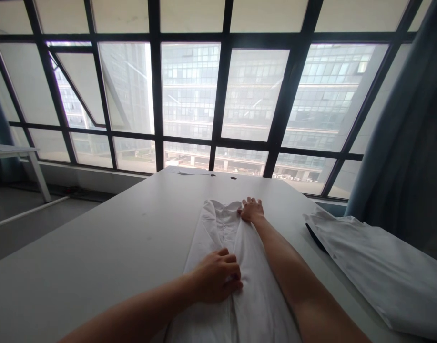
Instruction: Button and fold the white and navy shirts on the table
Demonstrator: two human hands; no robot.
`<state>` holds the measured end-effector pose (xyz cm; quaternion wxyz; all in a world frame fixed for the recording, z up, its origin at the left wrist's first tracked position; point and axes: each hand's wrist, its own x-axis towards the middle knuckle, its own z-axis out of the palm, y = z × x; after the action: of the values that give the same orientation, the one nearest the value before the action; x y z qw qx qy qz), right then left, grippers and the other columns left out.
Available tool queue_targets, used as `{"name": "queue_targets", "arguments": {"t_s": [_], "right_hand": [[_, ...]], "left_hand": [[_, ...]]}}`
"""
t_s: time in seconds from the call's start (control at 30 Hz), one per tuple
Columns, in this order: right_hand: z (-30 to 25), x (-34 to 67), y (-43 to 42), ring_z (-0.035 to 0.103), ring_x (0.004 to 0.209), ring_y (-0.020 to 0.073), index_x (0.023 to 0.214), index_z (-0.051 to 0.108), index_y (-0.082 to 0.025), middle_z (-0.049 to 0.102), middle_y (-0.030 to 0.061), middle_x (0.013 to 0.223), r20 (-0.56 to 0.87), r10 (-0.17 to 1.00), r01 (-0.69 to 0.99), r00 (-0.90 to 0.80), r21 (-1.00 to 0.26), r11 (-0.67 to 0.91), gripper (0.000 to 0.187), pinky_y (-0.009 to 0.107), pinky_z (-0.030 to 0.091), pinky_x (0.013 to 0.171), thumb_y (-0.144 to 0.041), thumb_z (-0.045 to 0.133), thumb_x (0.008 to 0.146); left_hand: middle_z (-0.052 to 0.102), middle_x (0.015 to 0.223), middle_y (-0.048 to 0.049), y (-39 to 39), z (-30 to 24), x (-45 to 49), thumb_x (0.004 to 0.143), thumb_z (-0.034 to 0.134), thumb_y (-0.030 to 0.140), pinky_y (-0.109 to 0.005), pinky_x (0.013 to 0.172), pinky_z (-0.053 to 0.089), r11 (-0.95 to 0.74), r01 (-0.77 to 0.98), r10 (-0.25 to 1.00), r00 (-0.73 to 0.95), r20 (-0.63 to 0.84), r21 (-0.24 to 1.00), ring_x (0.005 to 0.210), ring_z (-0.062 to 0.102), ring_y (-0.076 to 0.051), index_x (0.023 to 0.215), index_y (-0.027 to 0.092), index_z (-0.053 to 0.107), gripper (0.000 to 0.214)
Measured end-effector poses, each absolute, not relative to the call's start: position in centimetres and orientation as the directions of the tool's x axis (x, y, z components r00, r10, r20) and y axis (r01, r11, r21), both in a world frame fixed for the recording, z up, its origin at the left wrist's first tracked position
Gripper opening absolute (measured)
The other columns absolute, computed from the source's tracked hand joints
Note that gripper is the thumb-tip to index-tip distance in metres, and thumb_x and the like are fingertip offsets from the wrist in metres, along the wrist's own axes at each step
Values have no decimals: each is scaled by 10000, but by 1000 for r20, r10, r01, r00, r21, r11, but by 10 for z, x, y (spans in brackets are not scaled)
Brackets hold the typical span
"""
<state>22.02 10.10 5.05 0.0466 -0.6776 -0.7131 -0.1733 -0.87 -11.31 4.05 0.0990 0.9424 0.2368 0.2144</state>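
A white garment (218, 224) lies lengthwise on the white table (114, 238), folded into a long narrow strip that runs away from me. My left hand (216, 275) rests on its middle with the fingers curled down against the fabric. My right hand (251, 209) reaches to the garment's far end, fingers spread and lying flat on the cloth near the collar. Neither hand lifts the garment off the table.
A second white cloth (375, 267) lies folded at the table's right edge over something dark. A sheet of paper (184, 170) sits at the far edge. Large windows (189, 90) stand behind, a blue-grey curtain (404, 143) at right, another table (11, 152) at far left.
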Motion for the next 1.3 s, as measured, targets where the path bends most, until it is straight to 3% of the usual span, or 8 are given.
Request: {"name": "queue_targets", "arguments": {"t_s": [0.13,0.3,0.5,0.63,0.73,0.9,1.0,1.3], "right_hand": [[51,222,80,519,1158,349,1265,620,-121,561,241,1289,425,899,992,109,9,-125,532,479,315,992,-513,405,978],[44,214,37,536,1219,302,1285,629,-167,567,170,1363,291,955,992,-54,-96,85,495,414,366,1016,-466,362,995],[34,204,16,234,1477,296,1537,334,-135,237,129,1616,32,994,980,-109,-166,113,673,482,222,1166,-533,309,995],[39,194,7,239,1467,331,1501,399,-100,302,180,1581,152,985,990,-78,-102,94,629,544,150,1170,-479,345,1002],[43,180,-16,274,1449,335,1449,473,-80,375,213,1537,254,959,988,-122,-64,142,577,525,140,1171,-436,352,1012],[39,165,-62,247,1468,306,1491,418,-107,340,171,1567,112,973,957,-201,-189,219,640,499,181,1177,-522,296,1019],[37,167,-73,176,1493,301,1520,370,-118,265,155,1603,68,974,949,-217,-221,226,674,490,135,1195,-556,292,1014],[38,167,-66,135,1503,297,1540,326,-113,221,151,1618,33,975,946,-219,-239,221,709,494,87,1203,-573,310,1001]], "left_hand": [[653,986,-61,-112,40,-10,911,631,311,-348,854,464,-866,404,493,791,362,294,927,561,-203,885,212,638,102],[653,989,-62,-113,40,-10,910,619,284,-339,863,467,-868,397,488,795,360,300,953,559,-215,896,200,643,88],[648,1117,-90,-111,38,-12,913,597,272,-343,936,487,-846,415,527,743,412,334,1058,584,-224,986,200,629,108],[621,1306,-113,-71,44,-20,951,532,314,-409,1050,443,-784,556,619,661,424,277,1220,549,-259,1160,195,624,257],[561,1416,-135,-17,52,-28,985,446,374,-467,1099,395,-696,693,704,608,365,187,1314,501,-286,1282,177,591,384],[460,1523,-90,58,51,-30,1002,348,439,-390,1185,275,-584,807,810,572,127,87,1430,381,-229,1399,214,528,491],[336,1595,-72,74,43,-31,998,307,486,-462,1200,213,-481,871,876,483,11,95,1486,266,-241,1472,233,445,555],[155,1646,-102,61,44,-27,1018,218,459,-530,1186,161,-394,917,918,396,-15,63,1520,126,-265,1556,197,291,603]]}}
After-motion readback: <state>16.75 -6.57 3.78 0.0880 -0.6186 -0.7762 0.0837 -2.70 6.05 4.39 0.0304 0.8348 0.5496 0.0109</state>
